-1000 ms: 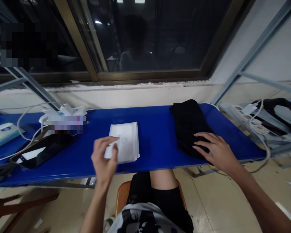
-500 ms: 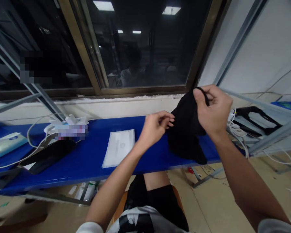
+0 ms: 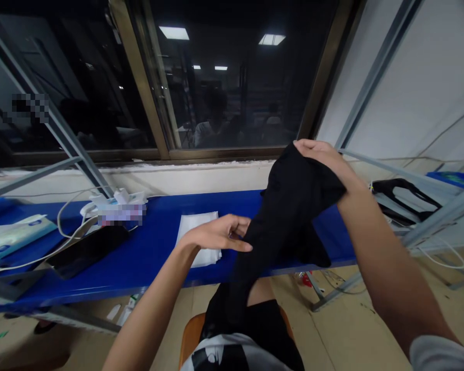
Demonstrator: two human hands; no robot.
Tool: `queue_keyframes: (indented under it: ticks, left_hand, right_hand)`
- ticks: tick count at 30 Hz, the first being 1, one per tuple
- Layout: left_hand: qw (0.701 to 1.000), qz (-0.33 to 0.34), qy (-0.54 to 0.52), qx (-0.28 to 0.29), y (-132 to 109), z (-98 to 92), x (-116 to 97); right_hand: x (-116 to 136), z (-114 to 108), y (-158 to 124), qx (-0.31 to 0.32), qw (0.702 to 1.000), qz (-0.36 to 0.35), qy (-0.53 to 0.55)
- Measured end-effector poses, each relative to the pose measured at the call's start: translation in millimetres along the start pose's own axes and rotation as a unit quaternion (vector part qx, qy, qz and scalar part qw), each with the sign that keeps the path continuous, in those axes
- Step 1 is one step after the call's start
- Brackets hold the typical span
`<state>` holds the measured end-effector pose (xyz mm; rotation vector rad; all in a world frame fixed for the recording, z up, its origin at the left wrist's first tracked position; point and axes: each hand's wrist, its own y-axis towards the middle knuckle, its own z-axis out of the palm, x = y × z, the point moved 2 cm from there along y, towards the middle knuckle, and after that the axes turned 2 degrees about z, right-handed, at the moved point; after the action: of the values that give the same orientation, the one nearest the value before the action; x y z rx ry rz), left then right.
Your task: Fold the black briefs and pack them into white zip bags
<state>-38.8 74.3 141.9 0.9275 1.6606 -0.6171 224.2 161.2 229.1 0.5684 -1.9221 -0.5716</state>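
Note:
A limp black garment (image 3: pixel 290 216) hangs from my right hand (image 3: pixel 319 152), whose fingers and thumb are closed on its top edge. Folds hide what kind of garment it is. One long narrow part drapes over the table's front edge towards my lap, and another part lies bunched on the tabletop. My left hand (image 3: pixel 222 232) is beside the garment's left edge, thumb stretched out and fingers loosely curled apart from it. The thumb tip meets or overlaps the cloth; I see no grip. Under that hand lies a flat white packet (image 3: pixel 195 221), partly covered by the wrist.
On the blue table (image 3: pixel 154 257) stand a power strip (image 3: pixel 119 198) with white cables, a dark flat case (image 3: pixel 90 250) and a tissue pack (image 3: pixel 19 234) at left. Metal posts (image 3: pixel 67 139) rise at both sides. A black frame-like item (image 3: pixel 408 198) lies at right.
My left hand has moved left and down, over the white packet. My right hand has turned, with the garment still in it, and a long part of the cloth now hangs towards my lap.

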Motion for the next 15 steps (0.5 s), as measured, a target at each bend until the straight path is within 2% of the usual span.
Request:
queue_keyframes:
  ticks: [1, 2, 5, 7, 8, 9, 10, 11, 12, 14, 15]
  left_hand:
    - [1.000, -0.014, -0.004, -0.002, -1.8, -2.1, 8.7]
    - [0.999, -0.025, -0.001, -0.027, -2.4, -5.1, 18.7]
    - [0.975, -0.047, 0.100, -0.193, -4.9, -15.6, 50.5]
    - [0.943, -0.047, 0.195, -0.264, -11.6, -15.0, 67.6]
    - [0.933, -0.042, 0.236, -0.270, -15.8, -11.1, 74.1]
    - [0.926, -0.034, 0.273, -0.257, -19.9, -5.2, 79.3]
    - [0.920, -0.028, 0.311, -0.236, -23.1, 1.8, 83.5]
    - [0.909, -0.026, 0.356, -0.213, -24.9, 9.0, 86.6]
    - [0.894, -0.029, 0.402, -0.195, -25.0, 15.5, 89.0]
    - [0.863, -0.049, 0.476, -0.164, -20.0, 24.5, 91.3]
    - [0.851, -0.059, 0.499, -0.150, -15.9, 26.9, 91.0]
  right_hand:
    - [-15.0, 3.3, 8.9, 0.012, 0.999, 0.032, -0.011]
    - [-30.4, 7.7, 17.1, 0.012, 0.997, 0.070, -0.025]
    - [-66.8, 23.3, 23.0, -0.068, 0.983, 0.124, -0.120]
    - [-76.6, 36.0, -0.9, -0.101, 0.978, 0.107, -0.148]
    - [-76.9, 43.2, -22.3, -0.089, 0.981, 0.089, -0.146]
    - [-73.8, 50.9, -48.8, -0.063, 0.985, 0.053, -0.150]
    - [-69.1, 59.7, -78.8, 0.003, 0.989, 0.017, -0.146]
    - [-63.5, 68.9, -110.5, 0.097, 0.983, -0.016, -0.153]
    - [-58.2, 76.6, -141.4, 0.178, 0.964, -0.049, -0.189]
    - [-51.3, 84.8, -190.1, 0.241, 0.920, -0.101, -0.293]
    - [-50.5, 86.4, -205.7, 0.260, 0.901, -0.117, -0.326]
